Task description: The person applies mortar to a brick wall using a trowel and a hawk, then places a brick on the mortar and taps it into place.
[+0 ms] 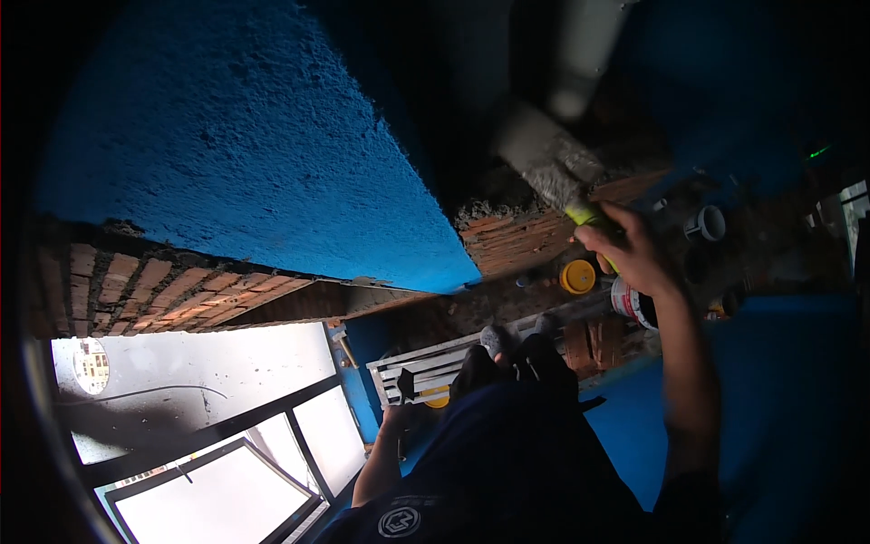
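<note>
My right hand (625,245) is wrapped round the yellow-green handle of a broad scraper (553,168). Its wide grey blade is smeared with wet-looking mortar and slightly blurred. The blade is raised by the rough mortar edge above a band of exposed brick (517,240), but I cannot tell whether it touches. Low on the left, my left hand (395,417) is closed below a small dark flat-ended tool (405,384), whose kind is unclear. A rough blue-painted wall face (254,154) fills the upper left.
Under my feet (494,340) is a white slatted bench (430,367). Beyond it stand a yellow bucket (577,276), a white bucket (705,223) and a white-and-red pail (627,299). A hammer (344,346) rests by the window (217,435) at left. The upper right is very dark.
</note>
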A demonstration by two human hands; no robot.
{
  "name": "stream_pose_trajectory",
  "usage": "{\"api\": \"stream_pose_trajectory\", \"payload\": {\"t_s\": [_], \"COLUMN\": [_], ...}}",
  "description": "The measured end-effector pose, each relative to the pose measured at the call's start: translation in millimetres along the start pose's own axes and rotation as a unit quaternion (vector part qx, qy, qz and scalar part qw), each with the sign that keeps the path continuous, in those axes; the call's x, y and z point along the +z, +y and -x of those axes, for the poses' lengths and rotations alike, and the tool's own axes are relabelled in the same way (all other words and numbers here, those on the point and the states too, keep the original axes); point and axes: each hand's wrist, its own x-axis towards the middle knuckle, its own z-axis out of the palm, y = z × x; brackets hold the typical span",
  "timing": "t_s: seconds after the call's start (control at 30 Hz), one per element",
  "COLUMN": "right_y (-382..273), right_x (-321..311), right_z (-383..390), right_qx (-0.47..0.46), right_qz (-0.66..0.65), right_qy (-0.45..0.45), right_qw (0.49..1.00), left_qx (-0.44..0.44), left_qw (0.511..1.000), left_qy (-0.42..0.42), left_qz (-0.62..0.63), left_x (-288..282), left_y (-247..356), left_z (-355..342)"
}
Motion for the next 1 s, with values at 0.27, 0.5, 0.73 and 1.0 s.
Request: {"api": "stream_pose_trajectory", "payload": {"t_s": [0.27,0.5,0.73,1.0], "right_y": [153,242,220,222], "right_x": [30,103,79,17], "right_z": [8,-33,-83,-72], "right_qx": [-0.102,0.041,0.014,0.027], "right_qz": [-0.13,-0.321,-0.23,-0.12], "right_qy": [0.111,-0.221,-0.265,-0.225], "right_qw": [0.98,0.92,0.936,0.967], "left_qx": [-0.168,0.111,0.082,0.153], "left_qw": [0.985,0.94,0.954,0.944], "left_qy": [-0.003,-0.063,-0.021,-0.054], "left_qz": [-0.031,-0.315,-0.289,-0.288], "left_x": [-10,-14,-9,21], "left_y": [-53,-101,-124,-103], "left_z": [-35,-48,-34,10]}}
